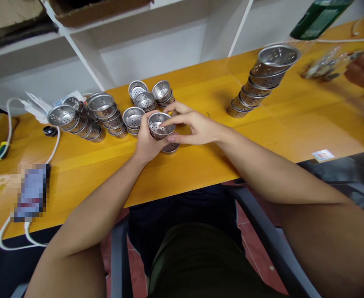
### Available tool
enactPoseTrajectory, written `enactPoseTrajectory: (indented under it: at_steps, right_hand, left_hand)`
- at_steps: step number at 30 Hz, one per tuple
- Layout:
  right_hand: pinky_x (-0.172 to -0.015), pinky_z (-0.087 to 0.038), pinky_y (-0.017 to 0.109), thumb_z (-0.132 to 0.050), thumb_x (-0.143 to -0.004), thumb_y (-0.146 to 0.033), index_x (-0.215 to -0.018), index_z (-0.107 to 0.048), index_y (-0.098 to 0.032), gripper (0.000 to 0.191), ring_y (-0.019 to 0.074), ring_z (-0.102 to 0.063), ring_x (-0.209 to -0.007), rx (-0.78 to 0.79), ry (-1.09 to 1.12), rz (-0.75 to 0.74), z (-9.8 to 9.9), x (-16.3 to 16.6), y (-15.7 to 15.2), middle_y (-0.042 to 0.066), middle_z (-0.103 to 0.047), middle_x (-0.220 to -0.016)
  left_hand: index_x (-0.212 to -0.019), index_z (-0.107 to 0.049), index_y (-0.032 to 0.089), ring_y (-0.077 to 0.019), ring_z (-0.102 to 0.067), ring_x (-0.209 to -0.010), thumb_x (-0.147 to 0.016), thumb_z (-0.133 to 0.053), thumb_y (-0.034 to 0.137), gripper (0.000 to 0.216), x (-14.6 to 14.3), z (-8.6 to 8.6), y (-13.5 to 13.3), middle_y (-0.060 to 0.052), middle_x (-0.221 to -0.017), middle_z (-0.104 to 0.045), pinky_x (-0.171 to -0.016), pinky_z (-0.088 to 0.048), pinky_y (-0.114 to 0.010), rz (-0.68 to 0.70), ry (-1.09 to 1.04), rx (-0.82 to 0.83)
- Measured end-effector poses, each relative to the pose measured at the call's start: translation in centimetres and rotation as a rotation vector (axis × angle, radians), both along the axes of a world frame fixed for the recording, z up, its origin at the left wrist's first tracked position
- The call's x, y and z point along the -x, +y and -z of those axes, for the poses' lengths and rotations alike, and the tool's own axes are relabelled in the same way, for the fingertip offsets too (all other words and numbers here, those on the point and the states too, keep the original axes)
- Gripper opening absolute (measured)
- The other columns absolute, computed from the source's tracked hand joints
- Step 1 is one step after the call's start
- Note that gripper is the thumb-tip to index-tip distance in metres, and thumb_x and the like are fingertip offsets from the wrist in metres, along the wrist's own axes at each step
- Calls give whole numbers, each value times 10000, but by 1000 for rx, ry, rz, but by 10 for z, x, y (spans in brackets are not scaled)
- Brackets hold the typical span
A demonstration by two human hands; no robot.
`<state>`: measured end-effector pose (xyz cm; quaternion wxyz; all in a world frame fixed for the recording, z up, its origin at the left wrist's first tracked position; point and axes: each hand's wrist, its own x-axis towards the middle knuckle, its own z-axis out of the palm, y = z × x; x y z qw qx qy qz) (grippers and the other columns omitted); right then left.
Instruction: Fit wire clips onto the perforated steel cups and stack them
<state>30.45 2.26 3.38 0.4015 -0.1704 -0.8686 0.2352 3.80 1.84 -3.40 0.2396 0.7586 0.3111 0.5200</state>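
"What do you have on your feed?"

"I see the left hand wrapped around a shiny silver, round metal cup, its mouth facing up over the orange-yellow wooden table. The right hand has thumb and fingers parted at the cup's right side, the index finger reaching over the mouth. Whether they pinch the metal, I cannot tell."

"And the metal itself?"

"Thin-looking and polished, with a smooth rim and small round holes. The tall, leaning silver stack of perforated cups to the right shows the shape best: wide mouths, tapering walls. More nested cups stand to the left, like the slanting silver cup stack."

"What can't you make out?"

"Below the held cup is another silver metal piece, mostly covered by the hands; I can't tell if the two touch. The green bottle is cut off by the top edge. At the right edge, another person's hand is blurred, beside a clear, crinkled plastic bag with unclear contents. The bluish rectangular object at left is pixelated."
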Motion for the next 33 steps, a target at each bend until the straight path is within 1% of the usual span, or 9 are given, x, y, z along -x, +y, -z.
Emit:
enactPoseTrajectory:
  at_steps: [5, 10, 14, 16, 18, 21, 26, 30, 33]
  right_hand:
    - [-1242, -667, 603, -1000, -1065, -856, -1616, -841, -278, 813, 422, -755, -1420, 15, 65, 134, -8, -4, -3, 178, -801, -1526]
    - [-1163, -707, 581, -1108, -958, -869, -1680, -785, -285, 984, 442, -753, -1402, 17, 179, 455, -24, -26, 35, 203, -778, -1592]
    - [-1027, -664, 443, -1110, -997, -808, -1510, -866, -242, 802, 304, -763, -1226, -4, 114, 553, -48, -18, 93, 134, -823, -1459]
    - [-1027, -636, 443, -1078, -1030, -783, -1430, -890, -254, 689, 301, -746, -1239, 14, -29, 563, -63, -4, 113, 98, -854, -1343]
    - [-1114, -624, 478, -1067, -1032, -696, -1441, -899, -273, 612, 330, -729, -1297, 52, -230, 568, -77, 12, 121, 98, -859, -1405]
    - [-1260, -587, 537, -1004, -1027, -557, -1576, -867, -251, 642, 379, -703, -1384, 108, -479, 574, -89, 28, 118, 151, -772, -1670]
    - [-1302, -510, 515, -870, -1152, -571, -1824, -630, -261, 777, 389, -608, -1527, 136, -571, 640, -80, 30, 108, 163, -726, -1759]
    - [-1226, -483, 425, -819, -1231, -479, -1879, -477, -160, 800, 300, -623, -1410, 218, -495, 614, -68, 24, 106, 198, -724, -1715]
    - [-1165, -457, 398, -775, -1266, -477, -1863, -450, -146, 756, 257, -610, -1321, 260, -455, 559, -62, 23, 104, 157, -796, -1561]
  left_hand:
    - [-1834, -396, 367, -400, -830, -1582, -918, -1122, 890, 1280, -5, 7, 1, -193, -1741, -705, -1315, -746, -606, 98, -5, 58]
    - [-1699, -602, 287, -385, -858, -1522, -997, -1081, 825, 1006, -8, -3, -12, -211, -1679, -781, -1334, -730, -608, 100, 90, 125]
    - [-1533, -745, 248, -360, -868, -1483, -1092, -1005, 737, 708, -7, -16, -21, -183, -1574, -834, -1340, -722, -588, 114, 156, 102]
    - [-1502, -760, 247, -351, -867, -1475, -1120, -968, 708, 634, -7, -21, -22, -175, -1562, -838, -1337, -722, -575, 111, 176, 95]
    - [-1515, -754, 250, -353, -860, -1489, -1136, -938, 686, 606, -5, -25, -23, -174, -1578, -832, -1353, -712, -581, 102, 192, 99]
    - [-1533, -739, 261, -389, -824, -1570, -1104, -963, 675, 636, -3, -33, -27, -182, -1628, -818, -1422, -661, -622, 103, 246, 115]
    - [-1549, -741, 282, -476, -770, -1649, -933, -1112, 713, 837, -3, -47, -35, -190, -1689, -791, -1464, -608, -702, 157, 389, 146]
    - [-1536, -742, 290, -478, -771, -1647, -961, -1094, 691, 784, -5, -50, -38, -180, -1686, -793, -1454, -609, -702, 151, 424, 155]
    - [-1532, -736, 289, -471, -778, -1640, -1007, -1058, 677, 728, -6, -49, -37, -179, -1671, -801, -1450, -613, -702, 142, 428, 160]
